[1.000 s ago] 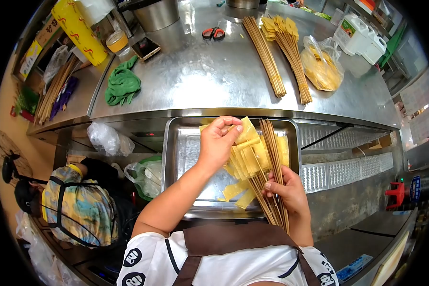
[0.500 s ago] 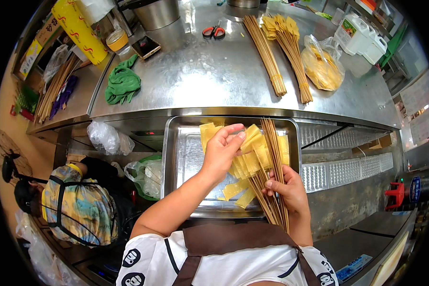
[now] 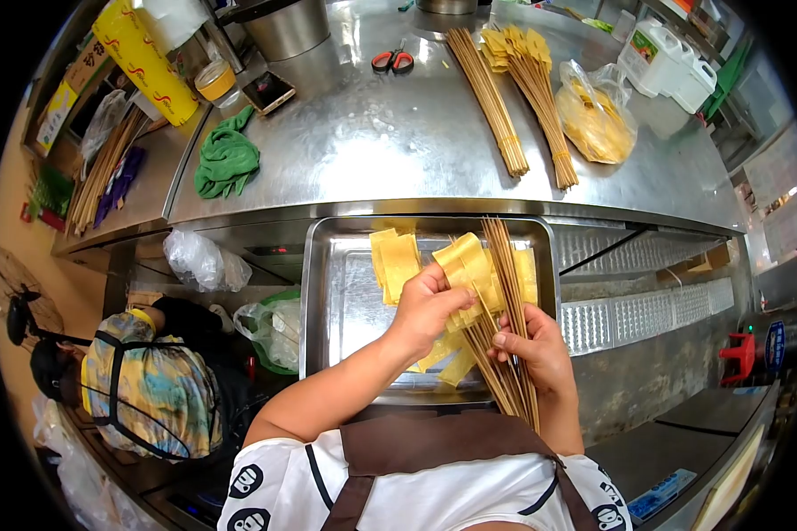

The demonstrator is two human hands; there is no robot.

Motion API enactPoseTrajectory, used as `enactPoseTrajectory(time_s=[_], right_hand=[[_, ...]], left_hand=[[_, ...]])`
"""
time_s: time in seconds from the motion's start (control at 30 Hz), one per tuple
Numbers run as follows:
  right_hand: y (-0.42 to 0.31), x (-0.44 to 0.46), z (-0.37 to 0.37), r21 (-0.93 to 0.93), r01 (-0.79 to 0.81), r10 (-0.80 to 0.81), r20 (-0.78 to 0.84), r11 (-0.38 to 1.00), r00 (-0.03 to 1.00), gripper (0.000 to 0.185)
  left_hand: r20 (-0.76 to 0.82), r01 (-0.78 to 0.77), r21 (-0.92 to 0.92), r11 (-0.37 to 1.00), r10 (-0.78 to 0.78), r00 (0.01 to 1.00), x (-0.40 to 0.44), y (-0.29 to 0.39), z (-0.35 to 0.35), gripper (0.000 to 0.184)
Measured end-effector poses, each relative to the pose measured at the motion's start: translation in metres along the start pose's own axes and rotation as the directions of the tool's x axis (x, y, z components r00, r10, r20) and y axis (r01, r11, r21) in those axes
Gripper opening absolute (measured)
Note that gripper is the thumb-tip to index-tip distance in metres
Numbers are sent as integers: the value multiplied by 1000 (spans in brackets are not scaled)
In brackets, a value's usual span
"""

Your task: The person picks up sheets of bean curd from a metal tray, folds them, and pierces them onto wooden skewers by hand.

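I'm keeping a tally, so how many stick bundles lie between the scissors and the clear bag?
2. The plain bundle is nearer the scissors; the yellow-topped bundle is beside the clear bag. I see none hidden.

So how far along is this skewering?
Done, by the look of it: the topped bundle, with yellow pieces at its end. In hand: the left hand pinches a yellow sheet at a stick; the right hand grips a bunch of sticks. Probably left: the loose sheets in the tray and the bare bundle. The total is unclear.
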State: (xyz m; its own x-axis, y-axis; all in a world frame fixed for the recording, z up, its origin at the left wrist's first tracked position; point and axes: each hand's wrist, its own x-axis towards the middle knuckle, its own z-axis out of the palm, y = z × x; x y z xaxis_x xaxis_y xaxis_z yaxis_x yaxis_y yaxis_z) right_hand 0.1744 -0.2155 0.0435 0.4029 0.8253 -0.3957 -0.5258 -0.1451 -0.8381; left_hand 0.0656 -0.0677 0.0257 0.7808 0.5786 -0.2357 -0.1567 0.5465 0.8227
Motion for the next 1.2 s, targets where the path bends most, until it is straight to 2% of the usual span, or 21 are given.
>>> enactPoseTrajectory(time_s=[0.13,0.37,0.43,0.67,0.73,0.83,0.9,0.93,0.97,1.0,1.07,1.13,1.17,1.2], right_hand=[[1,1,-1,-16,3,-3,-1,1000,1000,20],[1,1,-2,-5,7,-7,4,1000,1000,19],[1,1,-1,-5,10,-10,5,1000,1000,19],[1,-1,1,-50,26,-27,-22,998,999,19],[1,-3,4,-72,26,-27,-17,997,999,19],[2,-6,12,-110,40,-50,-92,993,995,21],[5,-8,11,-290,138,-170,-90,947,981,22],[3,-8,10,-291,139,-172,-88,947,981,22],[0,-7,7,-524,305,-367,-15,795,930,21],[-2,-7,6,-705,435,-523,106,560,846,20],[-1,-11,8,-672,414,-502,73,614,862,19],[-5,-19,11,-485,172,-233,-68,857,970,18],[-6,-19,11,-486,161,-221,-68,859,973,18],[-9,-18,11,-295,72,-98,-73,953,993,17]], left_hand=[[34,109,55,993,-110,993,-4,-6,-2,16],[74,99,109,989,-108,991,-11,-5,4,16],[93,99,186,977,-118,989,-16,1,9,15],[109,19,167,986,-37,993,-12,4,12,16],[11,-17,347,938,14,1000,-11,10,14,16],[0,-43,362,931,46,999,-2,3,8,17],[-11,-30,365,931,36,999,2,0,7,17],[-20,-14,369,929,23,1000,4,-2,6,17],[-20,-16,368,930,25,999,6,-6,5,17],[-22,-43,412,910,57,998,8,-9,4,21],[-30,-65,453,889,88,996,7,-11,2,25],[-33,-74,828,556,180,983,3,0,6,36],[-42,-63,826,561,173,984,2,3,8,36],[-36,-72,875,478,215,976,0,6,9,41]])
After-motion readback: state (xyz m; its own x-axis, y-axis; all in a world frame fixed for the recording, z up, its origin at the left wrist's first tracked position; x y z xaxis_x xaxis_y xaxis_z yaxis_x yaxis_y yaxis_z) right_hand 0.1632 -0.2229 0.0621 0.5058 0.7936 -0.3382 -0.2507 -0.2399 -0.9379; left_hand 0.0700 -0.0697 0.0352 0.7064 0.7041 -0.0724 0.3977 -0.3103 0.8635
